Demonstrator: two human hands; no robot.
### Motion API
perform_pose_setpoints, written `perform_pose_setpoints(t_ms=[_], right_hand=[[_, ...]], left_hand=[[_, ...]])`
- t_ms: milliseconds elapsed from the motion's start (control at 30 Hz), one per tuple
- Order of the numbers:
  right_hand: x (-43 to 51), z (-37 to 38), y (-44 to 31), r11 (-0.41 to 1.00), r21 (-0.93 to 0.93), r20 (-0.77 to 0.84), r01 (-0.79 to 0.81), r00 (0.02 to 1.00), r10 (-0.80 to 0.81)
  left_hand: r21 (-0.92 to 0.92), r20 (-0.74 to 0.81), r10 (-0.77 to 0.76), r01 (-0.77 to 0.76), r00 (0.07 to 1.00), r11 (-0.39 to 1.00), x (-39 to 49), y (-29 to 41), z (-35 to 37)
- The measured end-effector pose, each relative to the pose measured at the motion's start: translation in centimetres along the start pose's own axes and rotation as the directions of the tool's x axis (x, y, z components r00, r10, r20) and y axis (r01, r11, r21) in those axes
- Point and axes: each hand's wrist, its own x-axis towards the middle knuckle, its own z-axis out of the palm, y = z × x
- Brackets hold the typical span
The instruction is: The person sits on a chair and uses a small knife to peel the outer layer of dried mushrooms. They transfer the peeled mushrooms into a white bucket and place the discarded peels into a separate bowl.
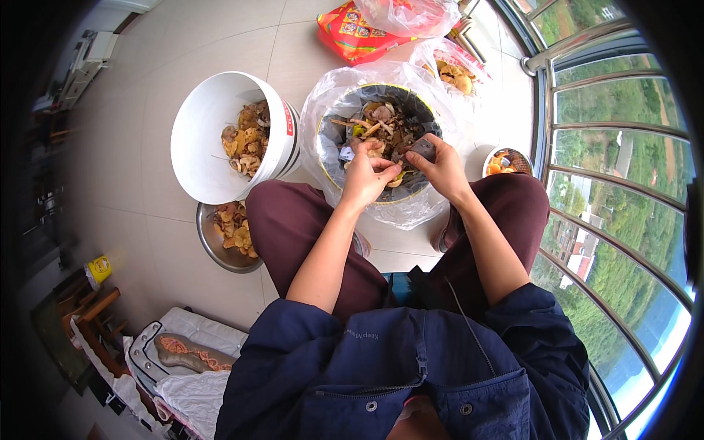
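Note:
My left hand (367, 175) is over a bin (326, 165) lined with a clear plastic bag, its fingertips pinching a small piece of mushroom. Close on its right, my right hand (443, 165) grips a dark, flat blade-like tool (423, 149), whose kind I cannot tell, with its fingers near the left fingertips. Below both hands, mushroom stems and dark scraps (379, 118) lie in the bin. A tilted white plastic bucket (212, 137) at the left holds brown and yellow mushrooms (250, 137). Under its lower edge stands a metal bowl (220, 256) with yellow mushrooms (237, 234).
Beyond the bin lie a red bag (352, 33) and a plastic bag of mushrooms (455, 77). A small basket (520, 159) with orange pieces stands by my right knee. Metal railings (616, 126) run along the right. A padded seat (203, 330) is at lower left.

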Motion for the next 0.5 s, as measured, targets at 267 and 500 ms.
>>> perform_pose_setpoints(t_ms=[267,500], right_hand=[[-0.7,0.3,-1.1,0.926,-0.375,-0.013,0.053,0.998,-0.063],[-1.2,2.3,-0.7,0.751,-0.447,0.032,0.486,0.847,-0.530]], left_hand=[[-0.123,0.045,-0.136,0.141,0.990,0.982,0.0,0.2,-0.2],[-0.256,0.048,-0.195,0.201,0.980,0.946,0.3,-0.1,-0.3]])
